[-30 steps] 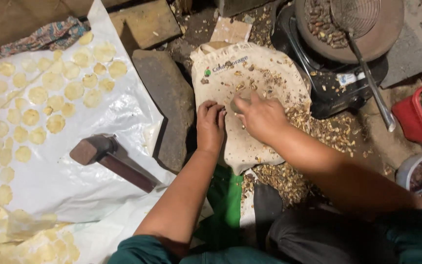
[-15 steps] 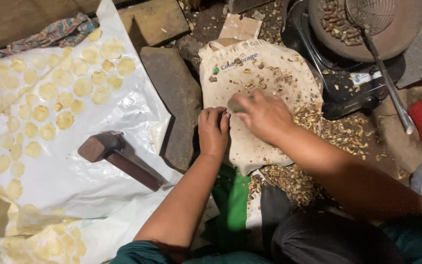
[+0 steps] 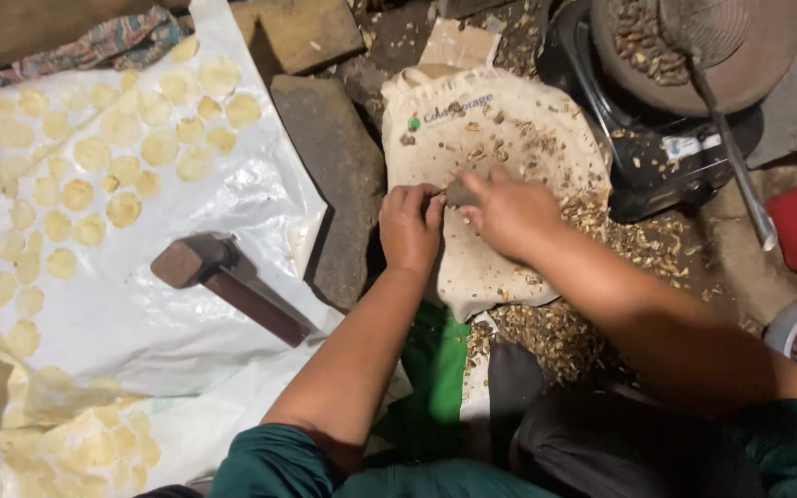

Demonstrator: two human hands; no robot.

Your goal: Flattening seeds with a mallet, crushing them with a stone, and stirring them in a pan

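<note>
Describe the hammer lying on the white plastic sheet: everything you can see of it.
The hammer lies flat on the white sheet, left of the person's left hand and untouched by either hand. Its head is a blocky, dark, rusty-brown piece that looks like metal, with a squarish face turned toward the upper left. A dark reddish-brown handle, seemingly wood, runs diagonally down to the lower right, ending near the sheet's edge beside the flat stone. Pale yellow discs lie around it on the sheet; none touches it.
</note>
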